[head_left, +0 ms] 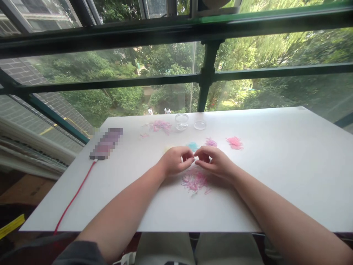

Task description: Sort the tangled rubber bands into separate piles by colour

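Note:
My left hand (178, 161) and my right hand (212, 161) meet fingertip to fingertip over the middle of the white table. Each has its thumb and fingers pinched; whatever lies between them is too small to name. Just below them is a loose pile of pink and white small bands (194, 181). Beyond my fingers lie a small blue pile (193, 146) and a purple pile (211, 142). A pink pile (235, 142) sits to the right. Part of a pale yellow pile (167, 148) shows beside my left hand.
On the white table (289, 165), a clear round container (181, 122) and a clear lid (200, 125) stand at the back, beside a pink-purple pile (160, 126). A blurred-out device (107, 143) with a red cable (75, 195) lies left. Windows border the far edge.

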{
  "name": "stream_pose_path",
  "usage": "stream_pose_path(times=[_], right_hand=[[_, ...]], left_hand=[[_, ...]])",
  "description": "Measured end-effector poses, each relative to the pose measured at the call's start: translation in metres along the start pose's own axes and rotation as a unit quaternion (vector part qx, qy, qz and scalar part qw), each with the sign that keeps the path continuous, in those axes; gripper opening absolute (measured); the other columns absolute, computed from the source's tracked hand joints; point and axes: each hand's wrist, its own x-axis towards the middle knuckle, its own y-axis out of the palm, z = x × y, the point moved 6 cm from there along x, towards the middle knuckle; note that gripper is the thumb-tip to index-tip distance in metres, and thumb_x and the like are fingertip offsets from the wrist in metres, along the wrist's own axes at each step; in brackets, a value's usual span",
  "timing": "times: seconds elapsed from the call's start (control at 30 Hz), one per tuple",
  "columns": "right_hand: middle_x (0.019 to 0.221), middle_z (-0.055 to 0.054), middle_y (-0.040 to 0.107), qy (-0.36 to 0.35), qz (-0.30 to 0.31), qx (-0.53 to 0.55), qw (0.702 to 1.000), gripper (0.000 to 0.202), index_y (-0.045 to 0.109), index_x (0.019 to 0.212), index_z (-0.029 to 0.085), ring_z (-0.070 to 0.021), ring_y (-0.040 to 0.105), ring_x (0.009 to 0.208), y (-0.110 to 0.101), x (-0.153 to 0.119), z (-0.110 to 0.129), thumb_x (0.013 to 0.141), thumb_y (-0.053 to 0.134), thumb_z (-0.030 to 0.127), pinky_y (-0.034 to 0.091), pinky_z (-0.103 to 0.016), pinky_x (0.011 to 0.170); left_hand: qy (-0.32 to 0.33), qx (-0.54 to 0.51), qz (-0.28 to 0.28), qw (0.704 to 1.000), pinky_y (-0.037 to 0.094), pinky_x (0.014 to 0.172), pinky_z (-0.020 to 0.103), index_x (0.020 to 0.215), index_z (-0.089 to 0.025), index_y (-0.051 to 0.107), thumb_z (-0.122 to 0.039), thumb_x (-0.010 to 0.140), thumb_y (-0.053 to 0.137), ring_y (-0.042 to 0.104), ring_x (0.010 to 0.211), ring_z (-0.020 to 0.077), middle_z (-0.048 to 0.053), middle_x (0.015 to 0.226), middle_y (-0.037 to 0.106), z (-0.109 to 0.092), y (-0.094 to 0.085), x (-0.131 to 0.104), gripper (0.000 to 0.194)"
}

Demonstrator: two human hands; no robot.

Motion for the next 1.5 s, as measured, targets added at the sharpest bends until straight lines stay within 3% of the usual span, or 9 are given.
stream_pose_path(times=[0.03, 0.13, 0.7, 1.13, 1.37, 1.5], right_hand=[[0.064, 0.002, 0.05, -0.004, 0.004, -0.009, 1.0, 0.004, 0.059, 0.081, 0.017, -0.0092, 0.043, 0.056, 0.001, 0.0, 0.001, 0.078, 0.058, 0.02, 0.036, -0.023, 0.052], [0.062, 0.001, 0.05, -0.012, 0.007, -0.023, 1.0, 0.007, 0.058, 0.073, 0.017, -0.0096, 0.043, 0.057, 0.002, 0.001, 0.003, 0.079, 0.054, 0.017, 0.036, -0.024, 0.054], [0.062, 0.0, 0.052, 0.007, -0.016, -0.042, 0.999, 0.009, 0.054, 0.072, 0.017, -0.0112, 0.045, 0.057, -0.017, 0.001, -0.005, 0.08, 0.053, 0.021, 0.037, -0.025, 0.054], [0.063, 0.0, 0.054, 0.016, -0.029, -0.041, 0.999, 0.009, 0.057, 0.074, 0.017, -0.0111, 0.046, 0.058, -0.019, 0.0, -0.008, 0.08, 0.054, 0.023, 0.038, -0.024, 0.056], [0.06, 0.001, 0.051, 0.047, -0.111, -0.051, 0.991, 0.008, 0.056, 0.074, 0.018, -0.0117, 0.044, 0.057, -0.037, -0.001, -0.02, 0.079, 0.054, 0.024, 0.036, -0.024, 0.054], [0.059, 0.002, 0.051, 0.052, -0.115, -0.057, 0.99, 0.01, 0.056, 0.074, 0.018, -0.0111, 0.042, 0.056, -0.039, 0.0, -0.02, 0.079, 0.053, 0.025, 0.034, -0.024, 0.054]], left_hand=[[0.001, -0.003, 0.002, 1.0, 0.041, 0.059, 0.02, 0.076, -0.017, 0.061, -0.019, 0.077, 0.055, 0.053, 0.06, 0.0079, -0.001, 0.069, 0.062, 0.0, 0.001, 0.0, 0.006], [0.001, -0.006, 0.009, 1.0, 0.041, 0.059, 0.02, 0.075, -0.017, 0.06, -0.018, 0.077, 0.055, 0.053, 0.061, 0.008, -0.001, 0.069, 0.062, -0.001, 0.003, 0.0, 0.006], [-0.008, 0.016, 0.02, 1.0, 0.041, 0.06, 0.022, 0.069, -0.017, 0.057, -0.014, 0.073, 0.052, 0.052, 0.061, 0.0097, -0.002, 0.065, 0.058, -0.003, -0.001, 0.0, 0.007], [-0.015, 0.031, 0.01, 0.999, 0.042, 0.063, 0.023, 0.072, -0.017, 0.057, -0.018, 0.077, 0.052, 0.054, 0.063, 0.01, -0.001, 0.068, 0.06, 0.001, -0.006, -0.002, 0.008], [-0.033, 0.156, -0.038, 0.986, 0.044, 0.072, 0.029, 0.076, -0.018, 0.062, -0.024, 0.079, 0.053, 0.057, 0.074, 0.016, 0.003, 0.078, 0.065, 0.012, -0.011, 0.016, 0.011], [-0.044, 0.215, -0.07, 0.973, 0.044, 0.079, 0.033, 0.077, -0.018, 0.065, -0.024, 0.079, 0.054, 0.057, 0.079, 0.0187, 0.005, 0.082, 0.066, 0.018, -0.011, 0.028, 0.012]])
